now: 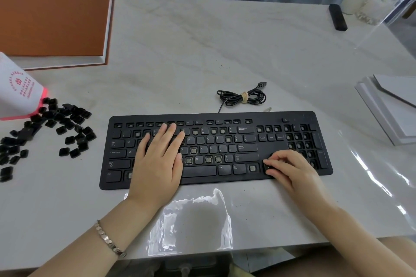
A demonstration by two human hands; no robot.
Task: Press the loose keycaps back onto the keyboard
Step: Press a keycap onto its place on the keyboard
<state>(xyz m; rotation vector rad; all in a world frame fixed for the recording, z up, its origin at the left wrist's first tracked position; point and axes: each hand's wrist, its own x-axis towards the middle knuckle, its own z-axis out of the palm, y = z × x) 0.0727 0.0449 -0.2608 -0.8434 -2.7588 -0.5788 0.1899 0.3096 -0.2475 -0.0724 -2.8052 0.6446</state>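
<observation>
Left hand (157, 159) lies flat on the keyboard (225, 181), grip wide. At 4 o'clock, right hand (290, 168) pinches an arrow keycap (268, 167).

Black keyboard (216, 150) lacks many keys; loose keycaps (45, 132) heaped leftward.

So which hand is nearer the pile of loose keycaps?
Left. The left hand lies flat on the keyboard, just right of the loose keycaps; the right hand pinches an arrow keycap farther right.

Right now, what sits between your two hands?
In the head view, only keyboard: between the left hand and right hand, at an arrow keycap, run the space bar, seated keys and several bare sockets.
</observation>
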